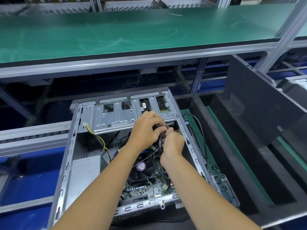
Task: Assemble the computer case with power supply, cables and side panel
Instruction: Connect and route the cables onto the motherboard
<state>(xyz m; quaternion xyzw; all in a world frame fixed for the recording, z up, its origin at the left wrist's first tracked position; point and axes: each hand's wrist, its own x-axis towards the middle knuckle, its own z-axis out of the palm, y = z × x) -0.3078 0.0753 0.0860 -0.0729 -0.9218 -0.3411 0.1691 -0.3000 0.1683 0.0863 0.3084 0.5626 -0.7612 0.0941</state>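
While both hands (159, 135) grip cables (161, 138), case (73, 143) lies open.

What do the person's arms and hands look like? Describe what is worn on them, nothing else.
Both forearms are bare as far as the picture shows: no sleeves come into view. The left hand and the right hand wear no gloves. No watch, wrist strap or bracelet shows at either wrist, and no ring shows on the fingers in view. No markings show on either arm.

Green-topped workbench (132, 34) behind; aluminium frame post (282, 39) right
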